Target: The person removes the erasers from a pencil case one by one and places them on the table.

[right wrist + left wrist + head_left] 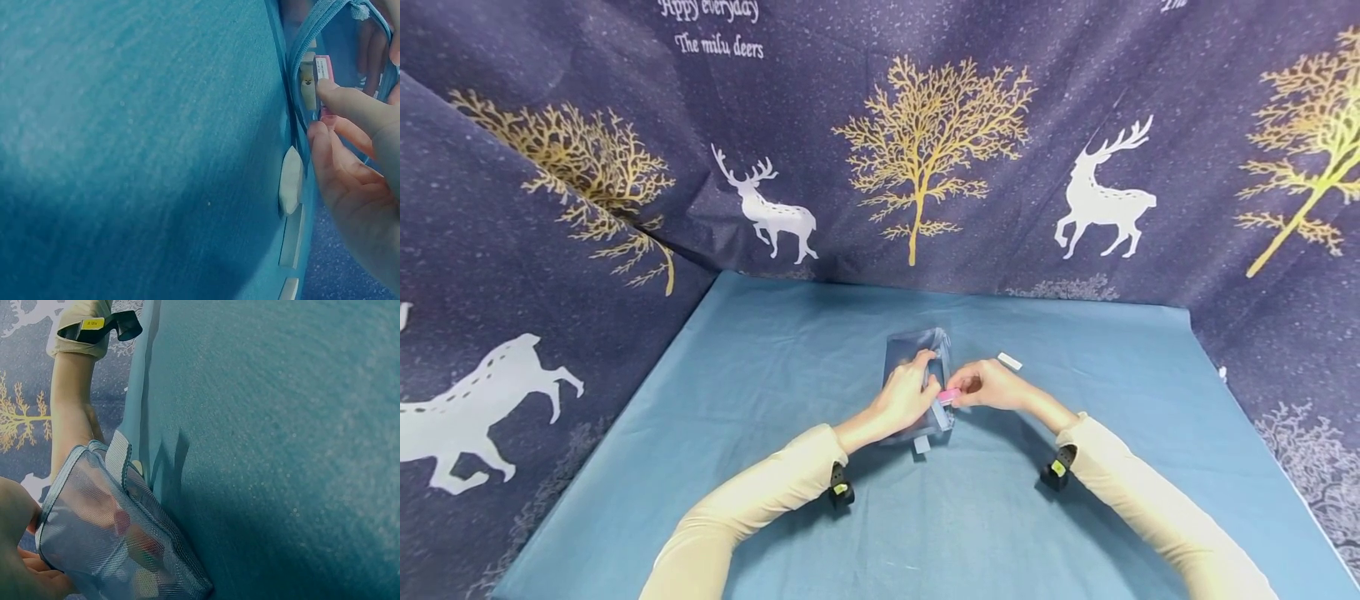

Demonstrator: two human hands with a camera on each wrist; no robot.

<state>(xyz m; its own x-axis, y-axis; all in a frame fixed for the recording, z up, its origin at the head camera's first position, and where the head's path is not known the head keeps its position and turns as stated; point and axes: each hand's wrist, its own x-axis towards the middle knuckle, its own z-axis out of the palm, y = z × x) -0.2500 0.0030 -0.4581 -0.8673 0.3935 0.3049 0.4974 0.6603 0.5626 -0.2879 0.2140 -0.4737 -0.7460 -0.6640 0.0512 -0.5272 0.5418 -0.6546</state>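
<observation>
A blue see-through mesh zip pouch (897,346) lies on the blue cloth, its zipped mouth spread toward the right. My left hand (904,398) grips the pouch by the edge of its mouth; in the left wrist view its fingers (44,572) curl behind the mesh. With thumb and fingers, my right hand (996,385) pinches a small pink eraser-like block (949,397) with a white label, right at the opening. The right wrist view shows this block (323,67) partly inside the mouth, near a pale item with a small animal face (307,81) in the pouch.
A white block (1010,361) lies on the cloth beyond my right hand. The right wrist view has several pale blocks (291,181) in a row beside the pouch. A light fabric tab (922,445) sticks out from the pouch's near end. A patterned curtain (865,200) hangs behind the table.
</observation>
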